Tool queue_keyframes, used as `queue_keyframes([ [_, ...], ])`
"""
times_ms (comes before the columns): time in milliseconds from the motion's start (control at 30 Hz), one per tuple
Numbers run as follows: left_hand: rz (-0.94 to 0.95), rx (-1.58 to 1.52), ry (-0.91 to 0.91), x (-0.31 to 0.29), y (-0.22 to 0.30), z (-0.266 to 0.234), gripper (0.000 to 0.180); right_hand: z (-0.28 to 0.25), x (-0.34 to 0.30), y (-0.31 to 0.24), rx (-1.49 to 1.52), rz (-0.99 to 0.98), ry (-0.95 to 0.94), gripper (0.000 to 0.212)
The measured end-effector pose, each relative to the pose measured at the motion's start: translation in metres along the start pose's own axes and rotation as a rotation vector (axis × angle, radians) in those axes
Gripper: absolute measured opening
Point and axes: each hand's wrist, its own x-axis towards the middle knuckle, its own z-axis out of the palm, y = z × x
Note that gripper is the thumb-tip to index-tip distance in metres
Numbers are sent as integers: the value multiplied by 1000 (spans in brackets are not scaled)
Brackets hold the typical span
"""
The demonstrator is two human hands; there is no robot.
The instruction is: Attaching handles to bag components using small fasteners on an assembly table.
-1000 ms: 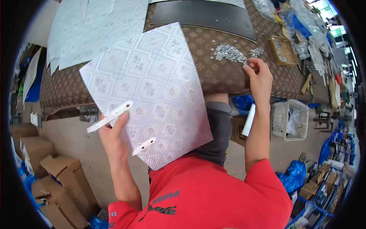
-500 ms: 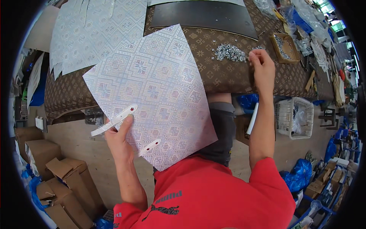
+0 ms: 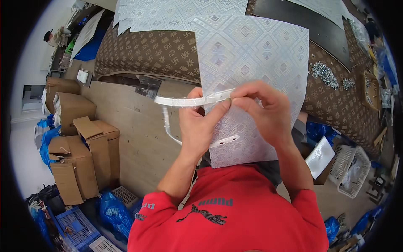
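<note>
A large silver-white sheet [image 3: 252, 50] with an embossed diamond pattern stands between me and the table. My left hand [image 3: 196, 128] grips its left edge together with a white strap [image 3: 178, 102], thumb pressed near the strap's end. At that same end my right hand [image 3: 268, 111] is closed in a pinch, fingertips almost meeting my left thumb. Whatever small item it pinches is hidden. The strap loops out to the left, and its lower end [image 3: 228, 140], with two dark red dots, lies against the sheet below my hands.
On the brown patterned tablecloth [image 3: 331, 98] sit a heap of small shiny metal pieces [image 3: 324, 74], a smaller heap [image 3: 347, 83] and a cardboard tray [image 3: 371, 90]. Cardboard boxes [image 3: 75, 164] stand on the floor at left, a white basket [image 3: 350, 170] at right.
My right hand has come from the heap of metal pieces to the strap's end. The sheet has turned more upright, and my view has shifted left.
</note>
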Motion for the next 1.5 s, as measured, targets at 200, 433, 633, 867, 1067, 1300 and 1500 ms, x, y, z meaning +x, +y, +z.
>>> queue_keyframes([
  [200, 89, 71, -14, -9, 1, 3, 22, 10, 5, -2, -140, -139, -4, 18],
  [433, 147, 141, 4, -14, 3, 9, 16, 4, 9, -6, -137, -126, -52, 15],
  [633, 356, 406, 8, -14, -8, 3, 16, 13, 10, -16, -150, 3, 25, 21],
  [867, -14, 152, -23, -16, 3, -16, 23, -27, 13, -22, -262, -99, -50, 18],
  [1067, -174, -373, -69, 2, 23, -33, 29, -116, 13, -13, -411, 2, 395, 32],
  [1300, -206, -271, -28, 14, 22, -41, 37, -108, 10, 0, 242, 297, 68, 48],
  [1500, 647, 595, 193, 16, 39, -46, 36, -125, 83, -30, 235, -94, 363, 49],
])
